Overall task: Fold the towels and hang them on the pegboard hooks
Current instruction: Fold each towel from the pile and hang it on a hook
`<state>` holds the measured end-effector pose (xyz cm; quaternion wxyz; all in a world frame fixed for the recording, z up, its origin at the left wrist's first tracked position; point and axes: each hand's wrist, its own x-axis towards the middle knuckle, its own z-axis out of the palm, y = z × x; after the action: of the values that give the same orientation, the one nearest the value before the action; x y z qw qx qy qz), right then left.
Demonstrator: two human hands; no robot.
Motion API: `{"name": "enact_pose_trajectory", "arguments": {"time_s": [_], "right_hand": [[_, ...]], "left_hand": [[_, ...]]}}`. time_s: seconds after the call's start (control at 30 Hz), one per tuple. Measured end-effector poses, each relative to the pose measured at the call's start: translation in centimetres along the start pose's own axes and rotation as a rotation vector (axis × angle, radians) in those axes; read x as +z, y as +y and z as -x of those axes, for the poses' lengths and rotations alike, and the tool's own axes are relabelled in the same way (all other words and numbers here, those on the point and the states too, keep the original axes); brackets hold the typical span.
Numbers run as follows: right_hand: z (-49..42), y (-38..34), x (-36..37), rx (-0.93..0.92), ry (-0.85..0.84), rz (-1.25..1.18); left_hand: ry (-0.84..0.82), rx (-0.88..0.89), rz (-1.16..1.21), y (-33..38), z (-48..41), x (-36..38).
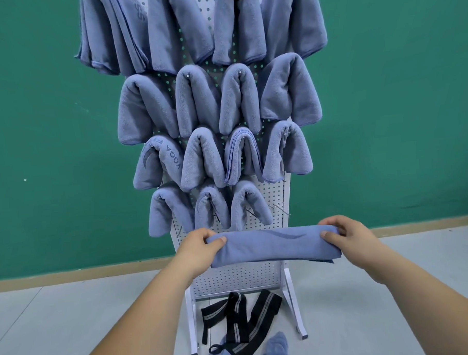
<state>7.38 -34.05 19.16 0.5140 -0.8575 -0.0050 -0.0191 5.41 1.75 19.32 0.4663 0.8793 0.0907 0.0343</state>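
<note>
Here, folded blue towel (273,246), held level in front of lower part of white pegboard (232,280), left hand (201,248) in clenched grip on one end, right hand (345,238) likewise on the other. Above, rows of folded blue towels (216,103) draped over pegboard hooks; one bare hook (280,209) at right of lowest row. Below, black grey-striped straps (242,322) and loose blue towel (278,350) on floor (72,318).

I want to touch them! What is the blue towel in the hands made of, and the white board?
The towel looks like soft, fuzzy microfibre cloth: matte, plush, bending in rounded folds. The board looks like white painted metal, smooth and stiff with neat rows of holes, though I can't be sure.
</note>
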Motion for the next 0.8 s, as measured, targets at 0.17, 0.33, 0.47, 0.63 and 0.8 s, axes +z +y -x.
{"name": "enact_pose_trajectory", "arguments": {"time_s": [0.17, 0.33, 0.47, 0.63, 0.8], "right_hand": [[0.3, -0.6, -0.4, 0.043, -0.049, -0.234], [1.0, -0.4, -1.4, 0.141, -0.233, -0.182], [1.0, 0.4, -1.3, 0.201, -0.247, -0.013], [0.7, -0.3, 0.6, 0.192, -0.140, 0.104], [0.7, -3.2, 2.9, 0.122, 0.104, 0.120]], "left_hand": [[-0.023, -0.017, 0.175, -0.5, -0.1, 0.1], [-0.211, -0.039, 0.240, -1.2, 0.2, -0.8], [-0.180, 0.025, -0.126, -1.7, 0.0, -0.7], [-0.041, 0.006, -0.241, 0.7, 0.9, 1.4], [0.050, -0.016, -0.069, 3.1, 1.7, 3.0]]}}
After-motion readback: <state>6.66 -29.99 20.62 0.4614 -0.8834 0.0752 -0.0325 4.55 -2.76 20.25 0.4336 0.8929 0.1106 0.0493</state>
